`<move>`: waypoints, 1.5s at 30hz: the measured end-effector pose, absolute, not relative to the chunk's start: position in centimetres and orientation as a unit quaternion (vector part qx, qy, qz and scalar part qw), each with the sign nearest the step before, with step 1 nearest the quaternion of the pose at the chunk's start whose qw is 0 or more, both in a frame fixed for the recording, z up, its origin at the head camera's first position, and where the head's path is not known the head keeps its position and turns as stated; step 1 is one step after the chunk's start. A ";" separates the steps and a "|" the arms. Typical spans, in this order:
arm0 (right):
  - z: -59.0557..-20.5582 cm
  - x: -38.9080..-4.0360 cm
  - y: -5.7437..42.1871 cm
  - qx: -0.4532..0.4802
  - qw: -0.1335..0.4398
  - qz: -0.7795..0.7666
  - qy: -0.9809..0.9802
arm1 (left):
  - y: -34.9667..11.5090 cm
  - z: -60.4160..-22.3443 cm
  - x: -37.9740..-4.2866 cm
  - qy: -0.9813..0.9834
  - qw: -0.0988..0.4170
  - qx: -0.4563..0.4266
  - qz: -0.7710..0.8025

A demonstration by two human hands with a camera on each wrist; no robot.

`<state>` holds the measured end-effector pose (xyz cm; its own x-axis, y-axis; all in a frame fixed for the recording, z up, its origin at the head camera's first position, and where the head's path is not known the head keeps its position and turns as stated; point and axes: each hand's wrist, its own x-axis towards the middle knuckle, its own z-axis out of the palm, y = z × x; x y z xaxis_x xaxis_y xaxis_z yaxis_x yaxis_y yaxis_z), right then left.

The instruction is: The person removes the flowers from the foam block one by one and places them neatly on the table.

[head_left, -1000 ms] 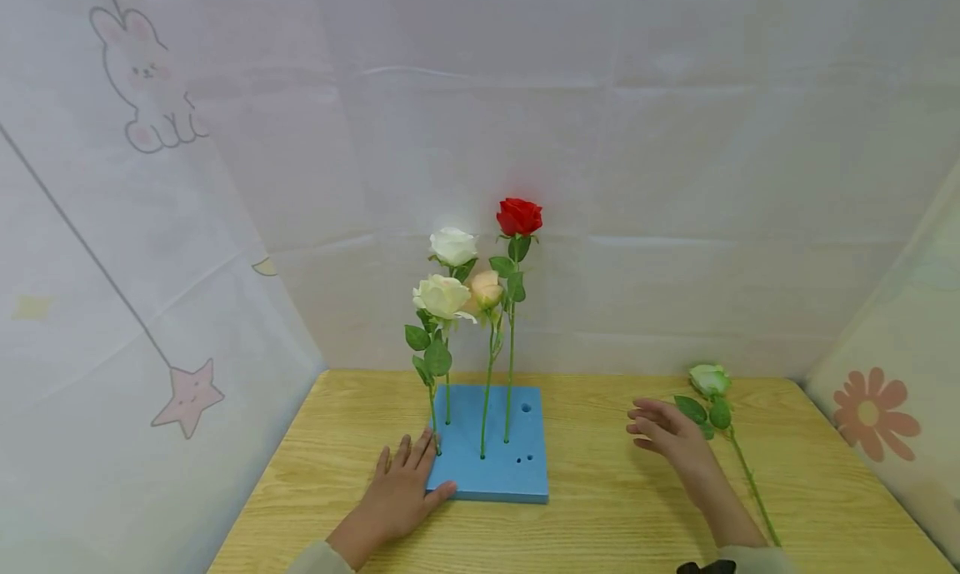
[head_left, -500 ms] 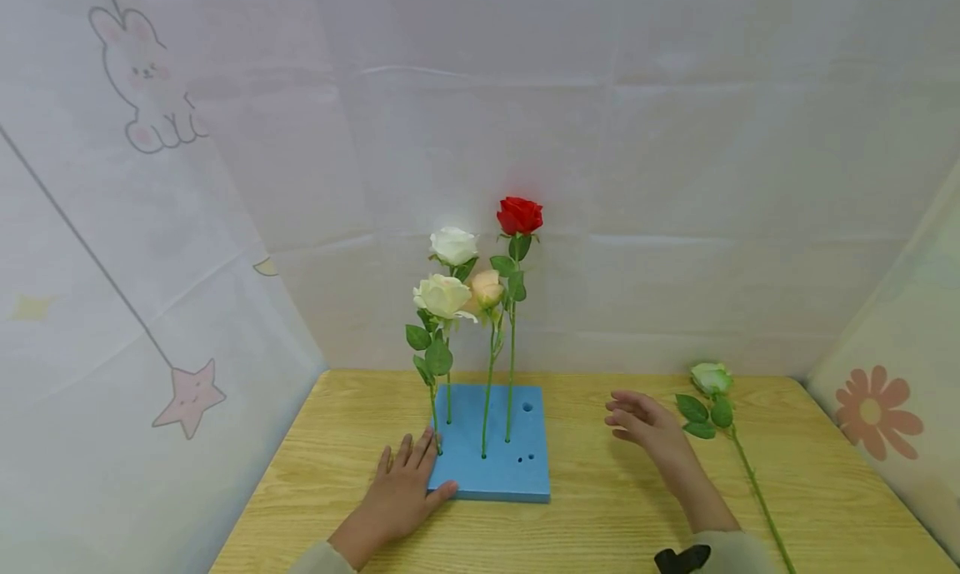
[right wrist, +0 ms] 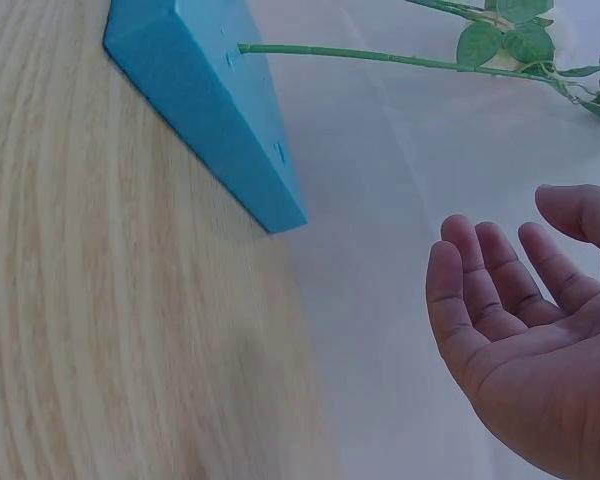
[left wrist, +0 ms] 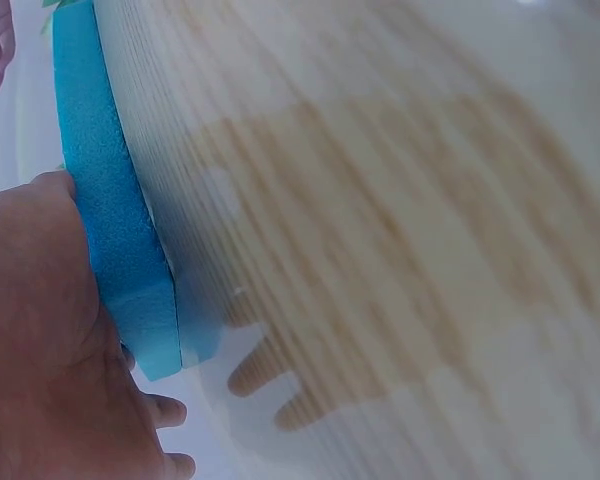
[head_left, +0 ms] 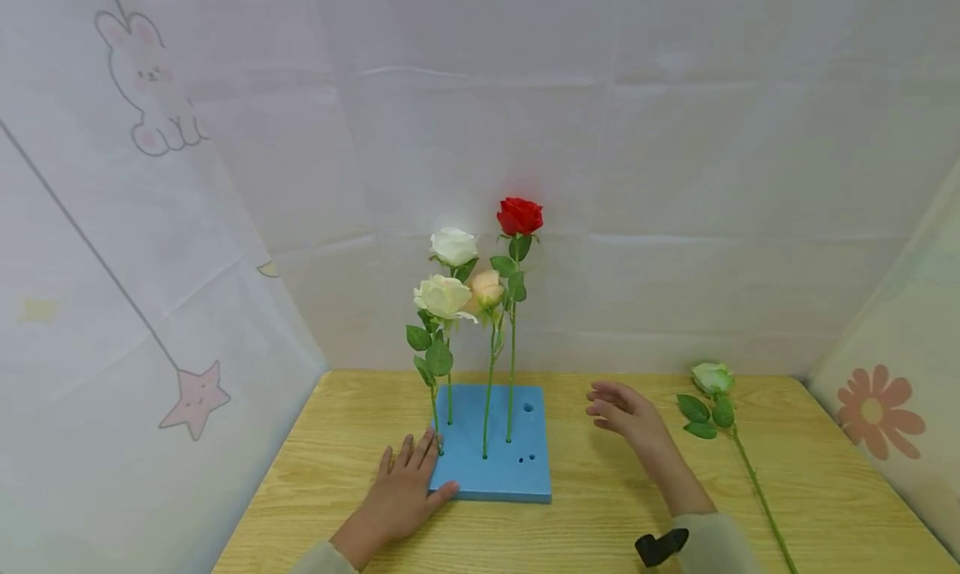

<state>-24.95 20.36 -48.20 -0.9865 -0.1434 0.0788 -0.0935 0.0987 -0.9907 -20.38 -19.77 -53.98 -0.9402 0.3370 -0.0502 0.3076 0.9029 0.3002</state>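
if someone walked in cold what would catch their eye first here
Probably the red rose in the middle of the head view, its bloom above the white rose, cream rose and peach rose standing in the blue block. Next might come the hands: the left hand at the block's left edge, the right hand empty to its right. A greenish-white rose lies apart at far right.

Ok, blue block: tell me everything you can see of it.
The blue block is a thick, square-cornered slab, foam-like in look, lying flat on the wooden table. Four flower stems stand in its top; three unfilled holes show toward its right side. The left hand rests against its left edge.
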 end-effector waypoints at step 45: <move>-47.4 -29.8 13.5 -0.073 0.073 -0.694 0.713 | -19.5 -53.6 -20.1 0.973 0.045 0.173 0.145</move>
<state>-29.81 13.53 -47.39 -0.9787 -0.2053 -0.0031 -0.0023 0.0263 -0.9997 -20.11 -19.54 -53.60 -0.9364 0.3489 -0.0369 0.3230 0.8983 0.2980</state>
